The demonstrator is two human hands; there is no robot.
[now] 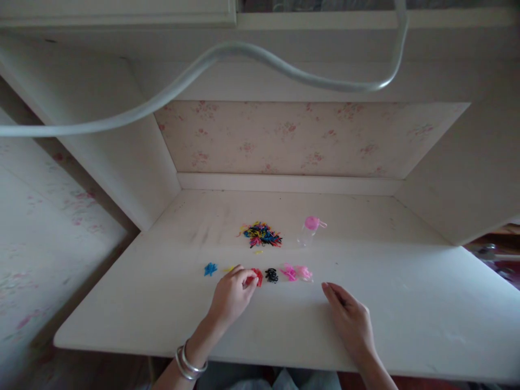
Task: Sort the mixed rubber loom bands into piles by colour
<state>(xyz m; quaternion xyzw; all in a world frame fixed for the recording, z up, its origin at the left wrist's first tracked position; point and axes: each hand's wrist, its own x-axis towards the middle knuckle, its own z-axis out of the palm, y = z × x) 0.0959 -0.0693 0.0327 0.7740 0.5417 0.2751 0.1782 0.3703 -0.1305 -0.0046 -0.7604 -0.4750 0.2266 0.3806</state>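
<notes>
My left hand [234, 291] is closed in a pinch at the left edge of a small pile of red rubber bands [259, 277]; whatever lies between the fingertips is hidden. Some yellow bands [229, 268] show partly behind this hand. In the same row are blue bands [210, 269] on the left, then black bands [272, 275], bright pink bands [289, 272] and pale pink bands [304, 273] to the right. My right hand [350, 317] rests closed to the right of the row, thumb and fingers together, touching no pile. Its grip is too small to make out.
Behind the row lies a larger heap of mixed-colour bands [262, 234], with a stray yellow band [258, 252] before it. A clear bottle with a pink cap [312, 222] stands to its right. A white cable [252, 50] crosses above the white desk [162, 303].
</notes>
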